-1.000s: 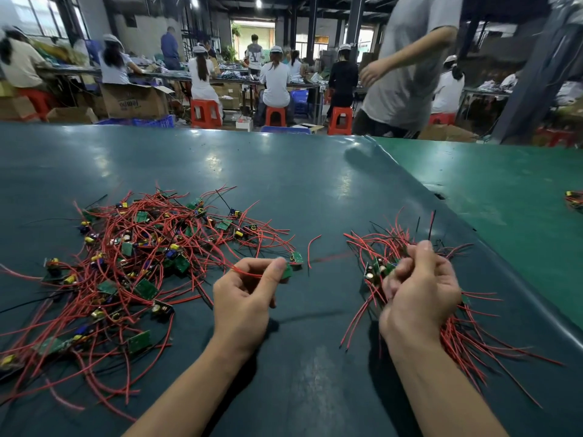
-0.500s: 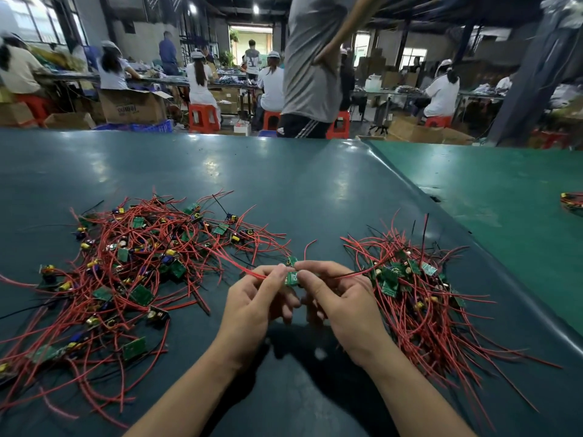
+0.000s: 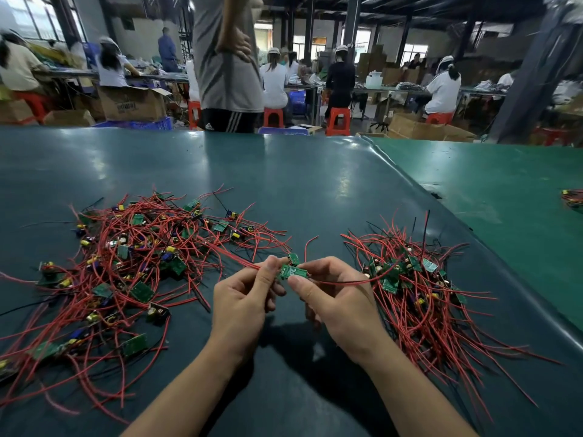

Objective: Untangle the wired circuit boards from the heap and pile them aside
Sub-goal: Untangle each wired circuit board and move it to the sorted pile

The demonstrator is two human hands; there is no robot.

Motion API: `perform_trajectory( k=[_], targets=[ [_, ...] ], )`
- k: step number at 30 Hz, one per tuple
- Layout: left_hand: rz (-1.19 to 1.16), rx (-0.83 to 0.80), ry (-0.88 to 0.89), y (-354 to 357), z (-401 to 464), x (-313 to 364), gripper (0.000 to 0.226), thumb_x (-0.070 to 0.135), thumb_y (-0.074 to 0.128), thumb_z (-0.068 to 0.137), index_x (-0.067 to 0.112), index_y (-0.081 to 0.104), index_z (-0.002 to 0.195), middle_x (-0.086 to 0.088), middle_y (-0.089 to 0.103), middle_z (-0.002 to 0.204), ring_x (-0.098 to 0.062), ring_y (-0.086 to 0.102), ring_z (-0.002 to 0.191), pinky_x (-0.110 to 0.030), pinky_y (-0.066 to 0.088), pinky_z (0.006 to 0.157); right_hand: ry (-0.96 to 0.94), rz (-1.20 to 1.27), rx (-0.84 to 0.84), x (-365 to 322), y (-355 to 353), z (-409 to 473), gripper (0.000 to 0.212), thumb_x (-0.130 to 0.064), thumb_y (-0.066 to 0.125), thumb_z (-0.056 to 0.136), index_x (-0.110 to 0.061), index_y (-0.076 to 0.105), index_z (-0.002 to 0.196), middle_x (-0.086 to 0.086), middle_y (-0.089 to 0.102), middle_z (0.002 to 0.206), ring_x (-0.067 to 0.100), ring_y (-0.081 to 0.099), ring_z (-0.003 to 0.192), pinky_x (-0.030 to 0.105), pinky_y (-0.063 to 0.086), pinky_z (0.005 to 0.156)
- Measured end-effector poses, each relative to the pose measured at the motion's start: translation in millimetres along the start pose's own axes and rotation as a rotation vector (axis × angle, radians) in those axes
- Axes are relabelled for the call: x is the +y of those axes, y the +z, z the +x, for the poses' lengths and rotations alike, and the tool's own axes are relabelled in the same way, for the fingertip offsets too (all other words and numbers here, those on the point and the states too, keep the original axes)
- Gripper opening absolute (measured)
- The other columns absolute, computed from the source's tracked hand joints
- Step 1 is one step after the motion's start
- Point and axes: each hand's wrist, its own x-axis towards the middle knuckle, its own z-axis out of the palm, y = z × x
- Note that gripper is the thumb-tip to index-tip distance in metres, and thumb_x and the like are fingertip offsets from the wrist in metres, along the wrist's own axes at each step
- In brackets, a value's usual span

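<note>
My two forearms come up from the near edge of the dark teal table (image 3: 315,190) and meet in the middle, just above its surface. My left hand (image 3: 243,305) has its fingers curled inward, thumb and forefinger pinching the left end of a small green circuit board (image 3: 291,272); my right hand (image 3: 339,299) pinches the same board from the right, thumb pressed against its near edge, the other fingers folded beneath. A second small board (image 3: 294,258) sits just behind the one I hold, touching or nearly touching it; I cannot tell which. Red wires run from between my fingers leftward into the heap (image 3: 126,266), a wide, loose tangle of red leads, a few black ones, green boards and small yellow and blue components spread across the left of the table. One red wire (image 3: 347,282) curves from my right hand over to the sorted pile (image 3: 413,285), which lies just right of that hand, its boards bunched at the near-left and its leads fanning out toward the table's right edge. Beyond that edge lies a lighter green table (image 3: 504,190), with another small clump of wired parts (image 3: 572,199) at the far right of view. Past the far edge of my table a person in a grey shirt (image 3: 227,64) stands close, hand on hip. Farther back, workers sit on red stools (image 3: 338,120) at long benches among cardboard boxes (image 3: 132,104).
</note>
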Motion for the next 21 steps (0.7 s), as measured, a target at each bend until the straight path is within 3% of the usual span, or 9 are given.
perform_trajectory(
  k=[5,8,14,17,21],
  targets=[
    [-0.025,0.147,-0.045,-9,12,-3,0.031,0.031,0.059,0.094,0.017,0.079,0.074,0.001,0.056,0.055,-0.008,0.038,0.045,-0.018,0.032,0.044,0.047,0.044,0.025,-2,-3,1,0.019,-0.014,0.078,0.082,-0.008,0.061,0.088,0.0,0.059,0.06,0.014,0.048,0.042,0.021,0.037,0.039],
    [-0.065,0.171,-0.075,-10,14,-5,0.034,0.026,0.06,0.095,0.015,0.077,0.067,0.002,0.059,0.058,-0.006,0.038,0.045,-0.017,0.03,0.043,0.044,0.017,-0.032,-2,-1,-1,0.016,-0.017,0.078,0.082,-0.016,0.062,0.085,0.002,0.062,0.059,0.013,0.05,0.043,0.021,0.038,0.038],
    [-0.077,0.226,-0.087,-12,16,-7,0.039,0.021,0.059,0.096,0.0,0.066,0.064,0.003,0.065,0.061,-0.006,0.035,0.042,-0.018,0.027,0.04,0.061,-0.023,-0.07,1,4,-2,0.025,-0.048,0.076,0.066,-0.031,0.065,0.08,0.0,0.064,0.06,0.012,0.052,0.044,0.021,0.038,0.039],
    [-0.067,0.233,-0.092,-11,15,-7,0.038,0.022,0.059,0.096,-0.007,0.065,0.072,0.005,0.064,0.059,-0.007,0.035,0.042,-0.018,0.028,0.04,0.049,-0.022,-0.063,1,4,-2,0.019,-0.042,0.076,0.069,-0.03,0.065,0.079,0.001,0.064,0.06,0.01,0.053,0.045,0.019,0.039,0.039],
    [-0.114,0.264,-0.139,-10,17,-7,0.034,0.023,0.06,0.096,0.009,0.074,0.069,0.007,0.053,0.052,-0.004,0.033,0.04,-0.016,0.027,0.038,0.046,0.017,-0.096,0,5,-3,0.012,-0.02,0.076,0.082,-0.026,0.066,0.079,-0.001,0.063,0.059,0.006,0.054,0.046,0.017,0.039,0.04]
  ],
)
